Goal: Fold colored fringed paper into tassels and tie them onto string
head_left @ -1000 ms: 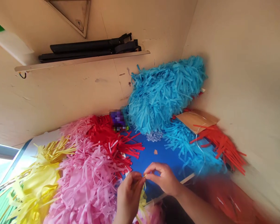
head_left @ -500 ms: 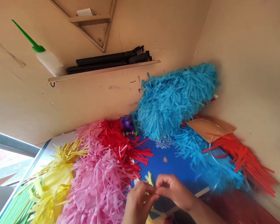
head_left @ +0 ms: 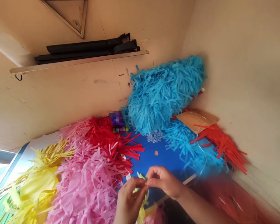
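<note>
My left hand [head_left: 132,197] and my right hand [head_left: 164,182] meet fingertip to fingertip over the near edge of the blue tabletop [head_left: 140,161]. Both are closed in a pinch, and whatever sits between the fingertips is too small to make out. Yellow paper strips [head_left: 142,213] hang just below and behind my left hand. Beyond the hands lie a small brownish scrap [head_left: 156,153] and a little pile of clear small pieces [head_left: 154,137].
Pink fringe [head_left: 84,186], red fringe [head_left: 102,133] and yellow fringe [head_left: 37,183] cover the left side. A large blue fringe bundle [head_left: 163,93], a brown card [head_left: 196,120] and red-orange strips [head_left: 224,143] lie right. Above is a wall shelf [head_left: 84,62] with black objects.
The view has shifted, so the shelf and fringe bundles appear further left and slightly higher. My hands stay pinched together, and more of the red surface at the lower right shows.
</note>
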A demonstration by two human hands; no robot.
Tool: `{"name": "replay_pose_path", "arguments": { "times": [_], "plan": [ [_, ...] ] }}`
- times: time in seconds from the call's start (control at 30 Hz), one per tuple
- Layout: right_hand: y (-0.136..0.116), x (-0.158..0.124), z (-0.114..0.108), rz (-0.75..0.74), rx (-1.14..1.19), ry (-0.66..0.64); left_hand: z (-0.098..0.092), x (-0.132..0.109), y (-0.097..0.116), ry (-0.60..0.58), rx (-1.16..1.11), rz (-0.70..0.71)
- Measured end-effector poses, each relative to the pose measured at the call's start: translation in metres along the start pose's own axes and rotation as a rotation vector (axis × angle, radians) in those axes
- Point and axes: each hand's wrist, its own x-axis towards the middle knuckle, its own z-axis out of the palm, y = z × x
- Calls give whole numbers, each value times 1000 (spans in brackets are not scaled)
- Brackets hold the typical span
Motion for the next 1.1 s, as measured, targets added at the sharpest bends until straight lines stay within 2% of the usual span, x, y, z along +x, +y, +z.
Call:
{"name": "replay_pose_path", "arguments": {
  "times": [0.1, 0.2, 0.4, 0.57, 0.7, 0.83, 0.9, 0.97, 1.1],
  "plan": [
    [0, -2, -2, -12, 21, -8, -1, 1, 0, -10, 88, 86],
    [-1, -3, 0, -27, 26, 41, 1, 1, 0, 16, 162, 154],
    [0, 0, 6, -2, 48, 19, 3, 0, 3, 1, 82, 147],
    [-2, 1, 2, -12, -2, 19, -3, 1, 2, 20, 207, 205],
    [-2, -1, -1, -69, -82, 70, -4, -2, 3, 73, 72, 71],
    [1, -3, 2, -146, -53, 28, 5, -5, 5, 150, -345, -316],
    [3, -4, 4, -212, -116, 40, 11, -4, 6, 197, -549, -476],
    [3, -5, 5, -288, -216, 102, 15, -3, 6, 223, -634, -528],
    [2, -6, 5, -381, -347, 168, 18, 0, 5, 222, -620, -518]
  ]
}}
